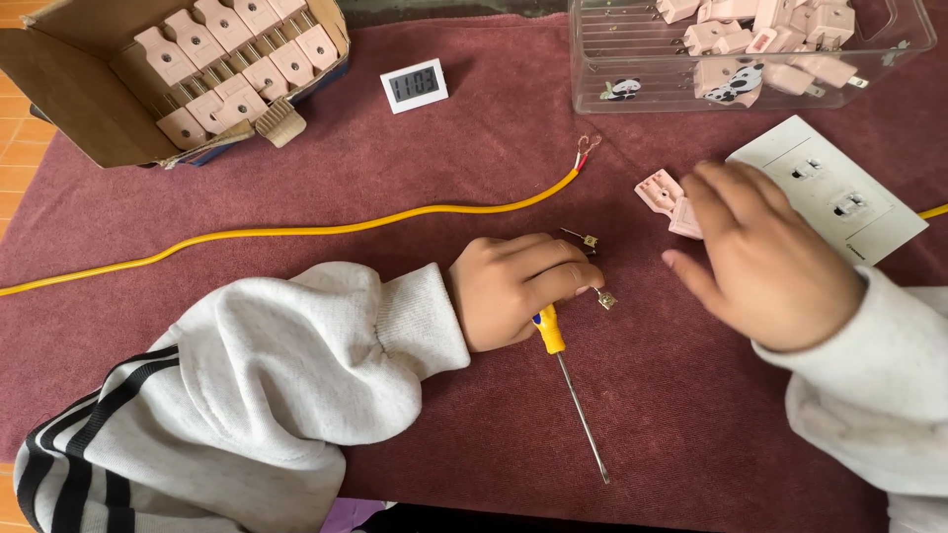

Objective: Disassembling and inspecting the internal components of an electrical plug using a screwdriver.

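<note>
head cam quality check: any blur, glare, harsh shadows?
Head view: soft, even light, only faint shadows on the maroon cloth; right hand motion-blurred at the fingers; left hand and screwdriver sharp; mild glare on the clear plastic bin.

Maroon-clothed table: yellow cable, screwdriver

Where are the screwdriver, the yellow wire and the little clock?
screwdriver (578,403), head view, on the middle of its metal shaft.
yellow wire (296,231), head view, on its yellow sheath.
little clock (414,85), head view, on its grey display.
</note>
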